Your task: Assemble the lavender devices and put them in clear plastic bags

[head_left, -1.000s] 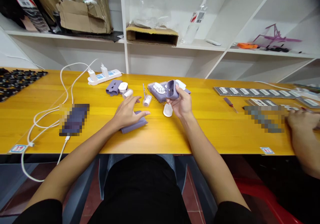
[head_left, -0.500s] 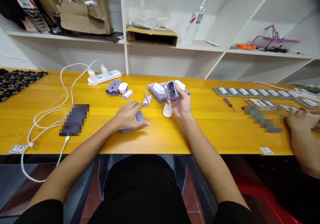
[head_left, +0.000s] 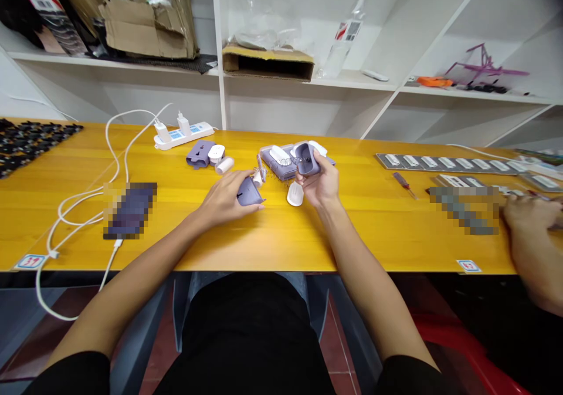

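Note:
My left hand (head_left: 226, 198) is closed on a flat purple plastic panel (head_left: 250, 193), tilted up off the table. My right hand (head_left: 322, 185) grips a hollow purple plastic housing (head_left: 307, 159), its dark inside turned toward me. Thin dark wires run from around this housing to the left. Below it lies a white oval ribbed cover (head_left: 295, 194). Behind it, a larger purple case (head_left: 281, 169) carries white parts (head_left: 280, 155). Between my hands sits a small white cylinder with a clear piece (head_left: 259, 174), partly hidden by the panel.
Left of centre stand another purple housing (head_left: 200, 154), a white round-cornered block (head_left: 216, 154) and a pinkish-white cylinder (head_left: 224, 165). A power strip (head_left: 185, 135) with cables and a phone (head_left: 132, 210) lie farther left. Rightward are a screwdriver (head_left: 404, 185), a long strip (head_left: 446, 164) and a co-worker's hand (head_left: 530, 210).
My left hand has closed on the purple panel and lifted it off the table, tilting it toward the middle. The right hand still holds the housing, nearly in place.

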The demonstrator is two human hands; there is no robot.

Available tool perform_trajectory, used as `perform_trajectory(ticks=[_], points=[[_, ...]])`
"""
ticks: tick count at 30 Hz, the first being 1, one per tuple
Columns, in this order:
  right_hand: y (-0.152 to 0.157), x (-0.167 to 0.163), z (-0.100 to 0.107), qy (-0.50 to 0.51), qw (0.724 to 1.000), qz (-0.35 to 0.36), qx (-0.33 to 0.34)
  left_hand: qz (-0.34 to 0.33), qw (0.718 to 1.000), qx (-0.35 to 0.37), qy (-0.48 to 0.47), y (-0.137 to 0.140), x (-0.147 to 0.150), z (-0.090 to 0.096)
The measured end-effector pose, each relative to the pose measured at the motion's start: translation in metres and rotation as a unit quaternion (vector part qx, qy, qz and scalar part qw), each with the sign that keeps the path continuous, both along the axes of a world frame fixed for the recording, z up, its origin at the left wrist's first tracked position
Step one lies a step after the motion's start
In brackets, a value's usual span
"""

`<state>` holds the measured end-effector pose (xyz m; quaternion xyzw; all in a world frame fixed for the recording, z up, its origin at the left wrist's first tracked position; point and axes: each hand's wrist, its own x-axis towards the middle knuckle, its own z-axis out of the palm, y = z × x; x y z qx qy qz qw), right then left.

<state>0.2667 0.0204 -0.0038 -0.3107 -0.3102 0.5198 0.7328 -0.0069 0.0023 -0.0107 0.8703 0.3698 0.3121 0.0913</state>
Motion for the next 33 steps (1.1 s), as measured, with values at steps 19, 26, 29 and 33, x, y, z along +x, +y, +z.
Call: perform_trajectory(ticks=[19, 26, 29, 33], points=[[-0.004, -0.002, 0.004, -0.005, 1.000, 0.009, 0.008, -0.001, 0.994, 0.044, -0.100, 0.001, 0.001, 0.000], [-0.004, -0.005, 0.001, -0.037, 0.999, -0.013, 0.021, -0.008, 0.994, 0.075, -0.082, 0.000, 0.001, 0.001], [-0.005, -0.006, -0.001, -0.063, 0.997, -0.032, 0.030, -0.004, 0.994, 0.097, -0.053, 0.001, 0.000, 0.001], [-0.007, -0.009, -0.001, -0.093, 0.993, -0.053, 0.054, 0.011, 0.993, 0.116, -0.026, 0.002, -0.001, 0.001]])
